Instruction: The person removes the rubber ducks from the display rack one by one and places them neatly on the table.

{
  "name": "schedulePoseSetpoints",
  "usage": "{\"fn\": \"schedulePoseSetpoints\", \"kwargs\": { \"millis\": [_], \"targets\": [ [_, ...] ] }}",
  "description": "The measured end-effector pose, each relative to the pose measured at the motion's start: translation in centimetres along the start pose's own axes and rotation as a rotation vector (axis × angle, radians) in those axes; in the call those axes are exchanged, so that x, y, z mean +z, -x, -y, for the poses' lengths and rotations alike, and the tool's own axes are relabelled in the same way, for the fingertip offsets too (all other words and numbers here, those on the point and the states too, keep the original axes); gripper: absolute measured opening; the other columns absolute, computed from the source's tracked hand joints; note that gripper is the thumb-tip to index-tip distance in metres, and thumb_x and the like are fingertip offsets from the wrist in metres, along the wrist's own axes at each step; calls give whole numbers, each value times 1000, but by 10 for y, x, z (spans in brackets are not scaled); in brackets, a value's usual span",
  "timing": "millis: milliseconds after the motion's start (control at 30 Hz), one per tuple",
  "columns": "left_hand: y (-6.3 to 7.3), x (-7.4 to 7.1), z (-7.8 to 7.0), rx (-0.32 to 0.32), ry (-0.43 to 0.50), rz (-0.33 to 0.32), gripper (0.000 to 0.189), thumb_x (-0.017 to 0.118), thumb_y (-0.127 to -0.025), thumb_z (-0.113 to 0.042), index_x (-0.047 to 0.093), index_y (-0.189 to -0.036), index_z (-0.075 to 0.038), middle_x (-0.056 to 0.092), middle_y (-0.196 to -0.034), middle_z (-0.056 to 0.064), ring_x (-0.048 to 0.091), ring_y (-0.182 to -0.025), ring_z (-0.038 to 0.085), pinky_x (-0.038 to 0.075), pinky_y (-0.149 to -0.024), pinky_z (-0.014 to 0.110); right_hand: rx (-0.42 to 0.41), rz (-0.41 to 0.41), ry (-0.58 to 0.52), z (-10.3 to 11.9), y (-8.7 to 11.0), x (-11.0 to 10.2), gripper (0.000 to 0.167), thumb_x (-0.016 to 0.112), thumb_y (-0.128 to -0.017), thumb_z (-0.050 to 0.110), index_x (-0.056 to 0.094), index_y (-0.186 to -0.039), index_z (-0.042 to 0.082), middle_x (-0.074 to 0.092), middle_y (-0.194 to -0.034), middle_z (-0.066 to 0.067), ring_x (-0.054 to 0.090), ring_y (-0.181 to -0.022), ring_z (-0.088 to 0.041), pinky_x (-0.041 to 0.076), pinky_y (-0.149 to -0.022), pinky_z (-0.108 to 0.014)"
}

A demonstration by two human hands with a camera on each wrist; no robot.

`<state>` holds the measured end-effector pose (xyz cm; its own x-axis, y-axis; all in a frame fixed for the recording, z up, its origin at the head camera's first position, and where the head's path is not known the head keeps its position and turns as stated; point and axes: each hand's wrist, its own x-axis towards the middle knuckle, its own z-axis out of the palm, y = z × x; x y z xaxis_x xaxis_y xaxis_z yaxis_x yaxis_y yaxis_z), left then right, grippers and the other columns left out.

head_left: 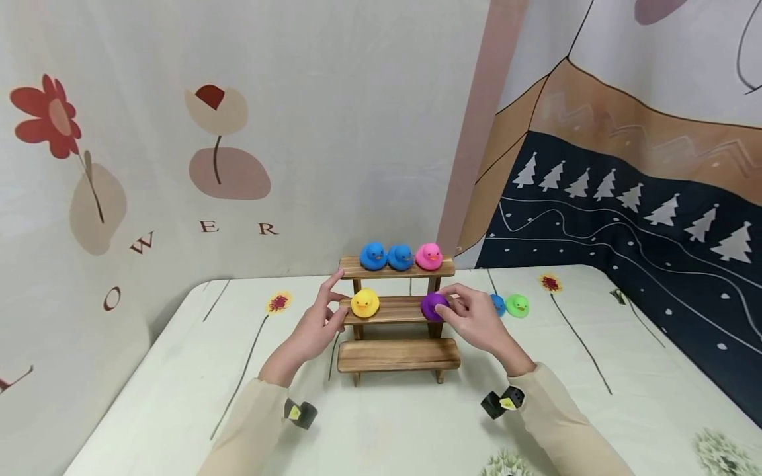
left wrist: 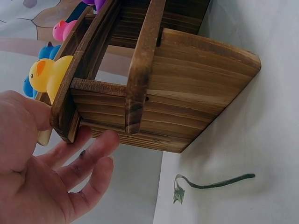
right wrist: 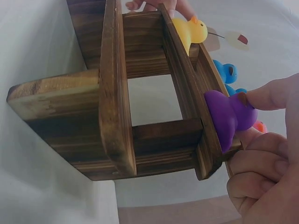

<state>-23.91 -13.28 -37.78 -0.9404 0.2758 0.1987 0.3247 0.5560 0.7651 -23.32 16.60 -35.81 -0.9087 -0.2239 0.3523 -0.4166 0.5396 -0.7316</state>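
Observation:
A three-tier wooden display stand (head_left: 399, 355) stands on the table. My right hand (head_left: 479, 320) pinches a purple rubber duck (head_left: 432, 306) between thumb and fingers at the right end of the middle tier; in the right wrist view the duck's base is right at the shelf board. My left hand (head_left: 315, 327) holds the stand's left side, thumb at the middle tier's end and index finger reaching to the top tier. Beside its thumb, a yellow duck (head_left: 365, 303) sits on the middle tier. On the top tier sit two blue ducks (head_left: 373, 256) and a pink duck (head_left: 429, 256).
Behind my right hand, a blue duck (head_left: 498, 305), partly hidden, and a green duck (head_left: 517, 305) rest on the table. The white cloth (head_left: 381, 430) carries printed flowers. A printed curtain (head_left: 357, 132) hangs behind the stand and along the right side.

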Motion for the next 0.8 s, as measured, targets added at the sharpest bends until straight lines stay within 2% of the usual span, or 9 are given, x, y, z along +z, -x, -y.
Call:
{"fn": "schedulePoseSetpoints", "kwargs": {
  "millis": [500, 800],
  "targets": [
    [0, 1, 1, 8, 2, 2, 70, 51, -99, -10, 8, -153, -26, 49, -130, 24, 62, -74, 31, 50, -70, 30, 20, -1, 8, -6, 6, -12, 20, 68, -87, 8, 68, -106, 1, 32, -55, 5, 33, -51, -9, 30, -54, -25],
    [0, 0, 3, 7, 1, 2, 69, 50, -100, -10, 8, -153, -27, 49, -132, 24, 62, -74, 30, 50, -71, 30, 22, -1, -11, -9, 11, -22, 20, 68, -88, 9, 67, -106, 0, 30, -57, 4, 29, -51, -7, 26, -53, -24]
  ]
}}
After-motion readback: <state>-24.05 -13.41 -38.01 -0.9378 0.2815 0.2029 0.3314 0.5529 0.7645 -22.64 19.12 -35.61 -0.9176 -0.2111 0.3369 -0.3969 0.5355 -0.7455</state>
